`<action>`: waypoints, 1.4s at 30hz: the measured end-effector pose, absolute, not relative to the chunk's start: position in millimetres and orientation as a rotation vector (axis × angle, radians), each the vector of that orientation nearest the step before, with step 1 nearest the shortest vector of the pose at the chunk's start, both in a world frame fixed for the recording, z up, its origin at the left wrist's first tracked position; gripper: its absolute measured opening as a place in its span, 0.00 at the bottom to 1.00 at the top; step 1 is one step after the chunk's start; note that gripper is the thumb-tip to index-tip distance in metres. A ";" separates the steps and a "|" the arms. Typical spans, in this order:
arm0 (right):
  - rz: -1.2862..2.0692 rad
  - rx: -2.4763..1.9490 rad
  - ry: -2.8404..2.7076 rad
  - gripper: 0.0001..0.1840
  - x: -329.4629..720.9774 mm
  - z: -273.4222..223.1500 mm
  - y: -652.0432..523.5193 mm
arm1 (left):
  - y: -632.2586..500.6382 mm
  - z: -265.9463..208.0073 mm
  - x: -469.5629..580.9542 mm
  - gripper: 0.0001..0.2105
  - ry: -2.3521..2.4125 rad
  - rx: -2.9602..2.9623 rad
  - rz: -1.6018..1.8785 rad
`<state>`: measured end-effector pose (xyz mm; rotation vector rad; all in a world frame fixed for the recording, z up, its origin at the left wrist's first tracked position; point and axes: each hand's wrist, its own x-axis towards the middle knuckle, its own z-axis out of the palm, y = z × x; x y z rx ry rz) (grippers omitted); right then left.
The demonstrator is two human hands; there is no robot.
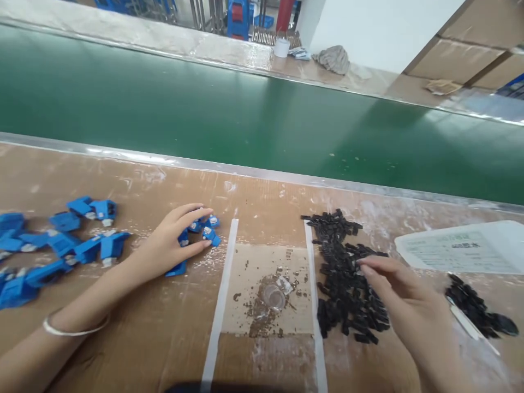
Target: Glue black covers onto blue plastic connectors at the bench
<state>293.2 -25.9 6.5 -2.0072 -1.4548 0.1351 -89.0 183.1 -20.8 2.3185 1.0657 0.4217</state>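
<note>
Hands apart: your left hand (174, 240), fingers loosely spread, covers small blue plastic housings (207, 228) at left; right hand (403, 305) pinches at black plastic chip pile (347, 278), nearer it.

Two bare forearms, no sleeves in view. Thin silver bangle (73, 329) circling the wrist behind the left hand (167, 244). Nothing worn on the right hand (409, 305): no glove, ring or watch. Fingernails short and unpainted.
</note>
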 end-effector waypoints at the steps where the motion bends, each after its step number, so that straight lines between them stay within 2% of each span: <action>1: 0.112 -2.012 -1.499 0.11 293.2 3.1 -25.0 | 182.4 -20.6 -84.6 0.23 1.027 2.340 0.427; 5: 0.058 -1.991 -1.713 0.10 288.4 -14.1 -2.9 | 169.0 -21.4 -67.2 0.15 0.892 2.400 0.480; 13: 0.057 -1.853 -2.165 0.17 284.8 -30.2 42.6 | 147.6 -21.8 -61.3 0.14 0.858 2.448 0.505; 23: -0.065 -1.773 -2.204 0.17 287.4 -31.6 35.4 | 151.1 -11.2 -42.4 0.07 0.810 2.625 0.492; 28: 0.013 -1.748 -2.294 0.21 291.5 -27.7 37.0 | 139.4 2.5 -38.1 0.06 0.792 2.644 0.737; 31: 0.089 -1.742 -2.325 0.19 297.3 -15.9 39.0 | 119.2 21.2 -34.9 0.08 0.723 2.388 0.866; 34: 0.088 -1.765 -2.272 0.16 306.0 0.2 37.8 | 93.3 29.3 -30.2 0.08 0.732 1.955 0.817; 38: 0.035 -1.833 -2.168 0.16 309.1 9.7 31.3 | 71.7 13.6 -22.1 0.05 0.719 1.378 0.727; 42: 0.054 -1.916 -2.101 0.13 295.1 -2.2 28.5 | 73.0 -3.3 -19.3 0.06 0.699 1.131 0.652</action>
